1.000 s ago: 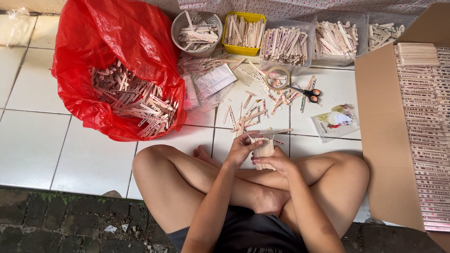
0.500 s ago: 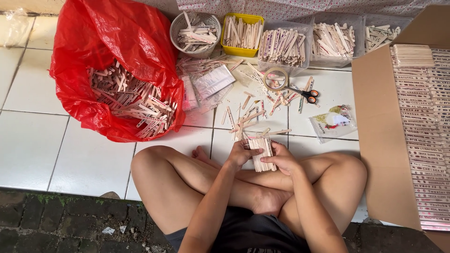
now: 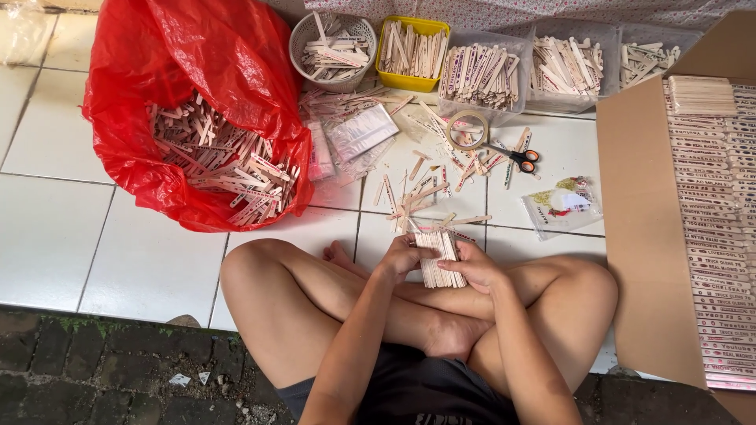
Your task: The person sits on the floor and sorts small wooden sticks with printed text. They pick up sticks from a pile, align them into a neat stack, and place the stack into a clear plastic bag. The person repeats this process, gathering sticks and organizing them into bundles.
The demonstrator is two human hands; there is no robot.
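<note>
Gripping one stack of wooden sticks point(image 3: 439, 258) at lower centre: left hand point(image 3: 402, 258) and right hand point(image 3: 475, 266) clasp its sides.

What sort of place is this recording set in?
Probably a home floor used for piecework. A person sits cross-legged on white floor tiles, beside a red bag of wooden sticks, with sorting tubs and a cardboard box of neatly stacked sticks.

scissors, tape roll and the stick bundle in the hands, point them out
scissors point(image 3: 520, 157), head view, on the orange handles
tape roll point(image 3: 466, 129), head view, on its near rim
stick bundle point(image 3: 439, 260), head view, on the middle sticks
</note>
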